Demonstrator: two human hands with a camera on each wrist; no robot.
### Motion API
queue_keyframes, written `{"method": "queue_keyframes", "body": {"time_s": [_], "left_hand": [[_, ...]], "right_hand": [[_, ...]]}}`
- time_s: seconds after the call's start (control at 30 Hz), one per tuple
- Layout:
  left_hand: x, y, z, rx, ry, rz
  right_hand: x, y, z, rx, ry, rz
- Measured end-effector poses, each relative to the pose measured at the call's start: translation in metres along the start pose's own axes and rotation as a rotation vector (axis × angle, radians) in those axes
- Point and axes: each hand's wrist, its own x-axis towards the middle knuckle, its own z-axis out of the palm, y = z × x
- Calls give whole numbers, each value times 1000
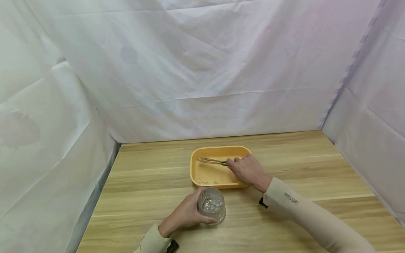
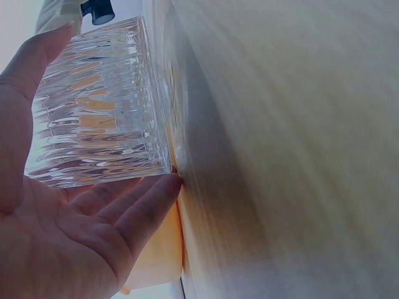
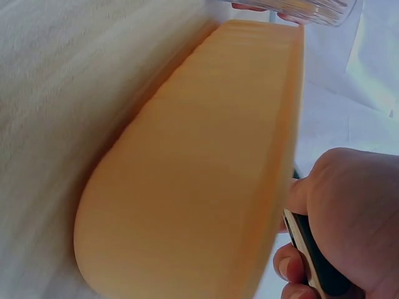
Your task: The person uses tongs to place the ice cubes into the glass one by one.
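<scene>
A clear ribbed glass (image 1: 218, 215) stands upright in my left hand (image 1: 185, 212), just in front of the yellow tray (image 1: 202, 175). Thumb and fingers curve round its side; in the left wrist view the ribbed glass wall (image 2: 100, 112) fills the space between them. Its lower edge is close to the wooden table, and contact cannot be told. My right hand (image 1: 248, 171) reaches over the tray's right side and grips tongs (image 1: 211, 161) by the dark handle (image 3: 321, 265). The tongs' metal tips point left inside the tray. In the right wrist view the tray's outer wall (image 3: 187, 162) hides them.
Small clear bits or markings (image 1: 205, 182) show along the tray's front inner edge, too small to tell. The wooden table (image 1: 145, 189) extends to both sides. White cloth (image 1: 196, 70) hangs behind it and along both sides.
</scene>
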Motion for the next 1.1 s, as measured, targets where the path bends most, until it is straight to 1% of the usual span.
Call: {"method": "queue_keyframes", "body": {"time_s": [0.2, 0.43, 0.57, 0.8, 0.93, 1.1], "left_hand": [[1, 0, -1, 1, -7, 2], [1, 0, -2, -3, -10, 6], [1, 1, -2, -5, -12, 2], [1, 1, -1, 1, -13, 7], [0, 1, -1, 2, -19, 10], [0, 1, 0, -11, -5, -4]], "right_hand": [[-4, 4, -8, -38, 20, -3], [-7, 10, -12, -40, -3, 30], [-8, 12, -14, -32, -10, 37], [-11, 15, -19, -33, 12, 35], [-14, 17, -25, -59, 24, 23], [-18, 17, -36, -94, 52, 9]]}}
